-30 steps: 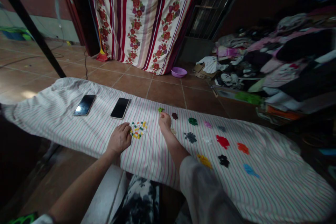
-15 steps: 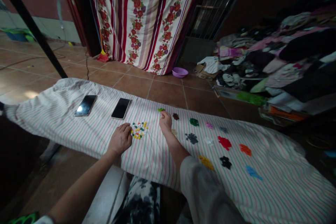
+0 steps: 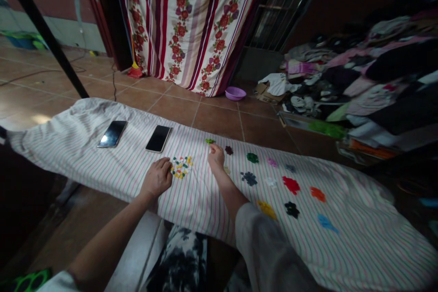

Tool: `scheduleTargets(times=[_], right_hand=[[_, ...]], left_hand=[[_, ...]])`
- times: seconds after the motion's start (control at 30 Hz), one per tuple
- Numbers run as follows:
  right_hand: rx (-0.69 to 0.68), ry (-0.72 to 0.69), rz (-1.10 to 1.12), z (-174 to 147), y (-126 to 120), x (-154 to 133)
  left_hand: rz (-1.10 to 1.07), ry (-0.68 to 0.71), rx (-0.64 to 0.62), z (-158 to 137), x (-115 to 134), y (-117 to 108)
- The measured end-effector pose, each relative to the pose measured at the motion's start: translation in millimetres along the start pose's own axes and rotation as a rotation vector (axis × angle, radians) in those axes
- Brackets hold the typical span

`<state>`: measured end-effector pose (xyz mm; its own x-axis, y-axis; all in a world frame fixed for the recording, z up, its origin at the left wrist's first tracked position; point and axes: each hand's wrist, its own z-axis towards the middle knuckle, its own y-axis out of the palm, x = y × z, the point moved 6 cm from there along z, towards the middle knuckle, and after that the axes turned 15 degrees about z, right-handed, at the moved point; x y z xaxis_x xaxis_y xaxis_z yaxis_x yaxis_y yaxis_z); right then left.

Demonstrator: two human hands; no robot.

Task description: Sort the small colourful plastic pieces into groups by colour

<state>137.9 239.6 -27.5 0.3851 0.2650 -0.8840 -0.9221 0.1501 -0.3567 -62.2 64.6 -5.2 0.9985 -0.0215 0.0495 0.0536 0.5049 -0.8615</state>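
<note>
My left hand (image 3: 157, 177) rests palm down on the striped cloth (image 3: 195, 219), its fingers loosely bent at the left edge of a mixed pile of small pieces (image 3: 181, 167) in yellow, green, white and orange. Nothing shows in that hand. My right hand (image 3: 216, 157) is closed in a pinch beside the small lime-green pile (image 3: 209, 141); whatever its fingertips hold is too small to make out. Close to it lie a dark brown pile (image 3: 229, 150) and a beige pile (image 3: 226, 170), the latter partly covered by my wrist.
Further right sit piles sorted by colour, among them dark green (image 3: 252, 158), grey (image 3: 249, 178), red (image 3: 291, 185), yellow (image 3: 266, 210), black (image 3: 292, 210), orange (image 3: 318, 194) and blue (image 3: 327, 223). Two phones (image 3: 159, 138) lie at left. Beyond the table stands a purple basin (image 3: 235, 93).
The view has shifted slightly. Both hands stay in nearly the same places, the left by the mixed pile and the right by the lime-green one.
</note>
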Motion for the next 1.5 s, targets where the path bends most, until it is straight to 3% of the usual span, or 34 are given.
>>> scheduleTargets(times=[0.3, 0.6, 0.77, 1.0, 1.2, 1.5], right_hand=[[-0.076, -0.128, 0.003, -21, 4, -31], [-0.543, -0.268, -0.038, -80, 46, -86], [-0.683, -0.363, -0.194, -102, 59, -101], [-0.703, -0.387, -0.307, -104, 65, -100], [-0.684, -0.328, -0.353, -102, 71, -100], [-0.638, -0.395, -0.176, -101, 64, -99]], left_hand=[[-0.001, -0.024, 0.027, 0, -1, -1], [-0.018, -0.035, 0.049, 1, -2, -4], [-0.015, -0.026, 0.062, 0, -2, -4], [-0.018, -0.035, 0.048, 0, -3, -2], [-0.026, -0.042, 0.063, 1, -3, -3], [-0.038, -0.037, 0.055, 1, -2, -4]])
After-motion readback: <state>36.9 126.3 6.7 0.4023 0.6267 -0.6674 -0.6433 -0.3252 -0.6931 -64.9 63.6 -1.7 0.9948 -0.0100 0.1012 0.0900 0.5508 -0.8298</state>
